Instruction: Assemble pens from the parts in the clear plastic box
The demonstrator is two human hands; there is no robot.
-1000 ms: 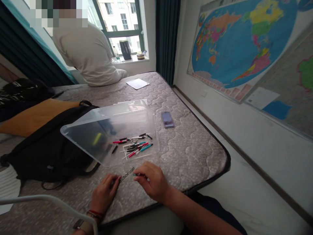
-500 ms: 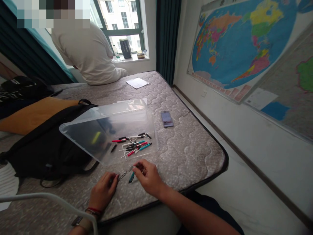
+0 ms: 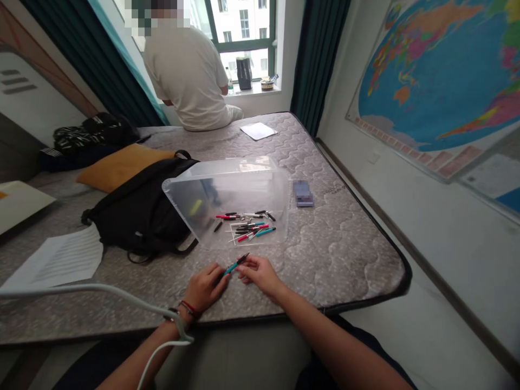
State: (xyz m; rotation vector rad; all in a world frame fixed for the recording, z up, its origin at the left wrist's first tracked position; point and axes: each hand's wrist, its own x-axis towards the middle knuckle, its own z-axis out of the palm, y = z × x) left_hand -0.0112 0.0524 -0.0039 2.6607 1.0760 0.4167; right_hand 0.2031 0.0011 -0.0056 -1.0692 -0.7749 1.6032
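My left hand [image 3: 205, 287] and my right hand [image 3: 259, 274] meet over the near edge of a grey quilted mattress [image 3: 341, 254]. Between them they pinch a teal pen with a black tip [image 3: 236, 264], the left hand at its lower end and the right hand beside its upper end. Just beyond lies a clear plastic lid [image 3: 203, 189] tilted on its side, with several red, teal and black pens and thin refills [image 3: 247, 225] scattered on it.
A black backpack [image 3: 142, 211] leans behind the lid, beside an orange cushion [image 3: 117, 165]. A phone [image 3: 303, 193] lies to the right of the lid. Paper sheets [image 3: 60, 260] sit at left. A person in a white shirt [image 3: 190, 76] sits at the window. A white cable [image 3: 101, 295] crosses near my left wrist.
The view swung left and pulled back. My hands came together, and the teal pen rose off the mattress to sit pinched between both hands.
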